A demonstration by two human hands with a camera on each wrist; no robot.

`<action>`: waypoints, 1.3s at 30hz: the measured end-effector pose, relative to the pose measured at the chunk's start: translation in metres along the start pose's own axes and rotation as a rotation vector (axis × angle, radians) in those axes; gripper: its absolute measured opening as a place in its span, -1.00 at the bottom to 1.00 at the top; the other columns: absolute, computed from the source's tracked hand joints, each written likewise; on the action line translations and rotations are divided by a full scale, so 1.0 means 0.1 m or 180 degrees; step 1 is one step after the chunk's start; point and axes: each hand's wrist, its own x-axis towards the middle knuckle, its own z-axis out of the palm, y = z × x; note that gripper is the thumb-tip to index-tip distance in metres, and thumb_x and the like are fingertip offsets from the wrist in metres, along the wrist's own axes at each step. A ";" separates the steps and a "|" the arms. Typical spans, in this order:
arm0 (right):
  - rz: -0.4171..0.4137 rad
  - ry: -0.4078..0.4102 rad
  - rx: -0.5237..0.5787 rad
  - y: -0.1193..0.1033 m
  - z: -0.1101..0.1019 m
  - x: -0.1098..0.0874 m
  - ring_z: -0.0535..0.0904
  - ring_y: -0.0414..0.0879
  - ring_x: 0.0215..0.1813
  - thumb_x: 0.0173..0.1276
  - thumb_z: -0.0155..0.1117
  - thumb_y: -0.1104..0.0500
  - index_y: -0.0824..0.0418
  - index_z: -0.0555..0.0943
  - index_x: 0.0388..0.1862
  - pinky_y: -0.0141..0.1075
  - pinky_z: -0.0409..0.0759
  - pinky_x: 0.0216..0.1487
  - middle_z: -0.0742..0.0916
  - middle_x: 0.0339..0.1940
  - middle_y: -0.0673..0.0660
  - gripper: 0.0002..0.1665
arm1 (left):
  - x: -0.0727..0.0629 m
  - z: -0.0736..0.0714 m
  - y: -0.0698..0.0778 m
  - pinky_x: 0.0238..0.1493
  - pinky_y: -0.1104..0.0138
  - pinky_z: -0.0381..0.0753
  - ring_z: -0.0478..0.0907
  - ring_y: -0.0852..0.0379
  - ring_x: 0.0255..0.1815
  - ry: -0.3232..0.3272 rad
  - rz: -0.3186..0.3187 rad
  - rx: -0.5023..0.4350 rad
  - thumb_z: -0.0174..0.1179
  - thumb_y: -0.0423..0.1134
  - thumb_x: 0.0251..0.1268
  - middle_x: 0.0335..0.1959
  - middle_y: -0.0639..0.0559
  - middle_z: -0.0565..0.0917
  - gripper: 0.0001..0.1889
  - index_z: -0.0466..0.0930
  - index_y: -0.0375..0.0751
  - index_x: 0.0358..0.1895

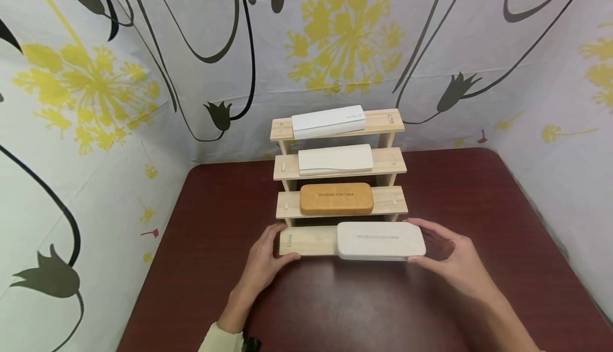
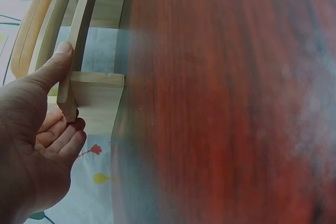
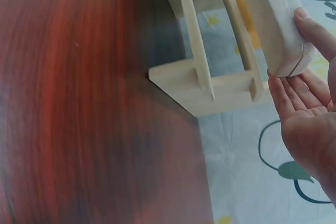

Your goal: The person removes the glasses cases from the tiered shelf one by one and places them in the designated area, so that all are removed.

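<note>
White, likely stiff, light and slippery, the case [image 1: 381, 240] is at five o'clock of the wooden rack [image 1: 390, 158], over its lowest shelf [image 1: 312, 241]. The right hand [image 1: 456, 261] pinches the case's three o'clock end, probably a sound hold; the left hand [image 1: 264, 256] grips the shelf's nine o'clock end.

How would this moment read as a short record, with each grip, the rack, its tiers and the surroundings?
Left grip: pinches the left end of the bottom shelf
Right grip: holds the right end of the rounded white case; shelf contact unclear
Wooden rack: four stepped tiers
Top tier: slim white case
Second tier: cream case
Third tier: orange-brown case, lettered
Surface: dark red-brown table
Backdrop: pale cloth with yellow and dark plant motifs
</note>
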 end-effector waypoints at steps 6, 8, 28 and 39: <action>-0.0006 0.0029 0.0172 -0.03 -0.14 -0.02 0.66 -0.15 0.33 0.05 0.65 0.57 0.37 0.54 0.46 -0.36 0.61 0.27 0.71 0.33 0.24 -0.06 | -0.02 0.02 -0.03 0.24 -0.05 0.64 0.58 -0.12 0.34 0.0054 0.0053 0.0052 0.67 -0.05 0.06 0.34 -0.11 0.60 -0.15 0.50 -0.24 0.42; -0.0035 0.0037 0.0249 -0.04 -0.18 -0.01 0.65 -0.13 0.34 0.06 0.62 0.60 0.41 0.52 0.46 -0.36 0.60 0.30 0.70 0.34 0.25 -0.07 | -0.02 0.02 -0.04 0.23 -0.05 0.64 0.59 -0.11 0.34 0.0055 0.0065 0.0078 0.67 -0.04 0.07 0.34 -0.11 0.61 -0.15 0.50 -0.23 0.42; -0.0031 0.0371 0.0619 -0.15 -0.60 0.08 0.65 -0.15 0.34 0.10 0.45 0.75 0.52 0.46 0.48 -0.43 0.60 0.26 0.68 0.38 0.18 -0.09 | -0.01 0.01 -0.04 0.29 -0.03 0.61 0.57 -0.07 0.37 -0.0042 -0.0090 0.0042 0.65 0.04 0.08 0.36 -0.07 0.60 -0.14 0.50 -0.18 0.43; -0.0037 0.0529 0.0775 -0.13 -0.78 0.16 0.60 -0.18 0.40 0.13 0.41 0.76 0.52 0.45 0.49 -0.46 0.60 0.22 0.67 0.40 0.19 -0.11 | 0.00 0.01 -0.03 0.31 -0.04 0.60 0.55 -0.07 0.39 -0.0059 -0.0130 0.0015 0.67 -0.01 0.07 0.38 -0.07 0.58 -0.14 0.50 -0.17 0.44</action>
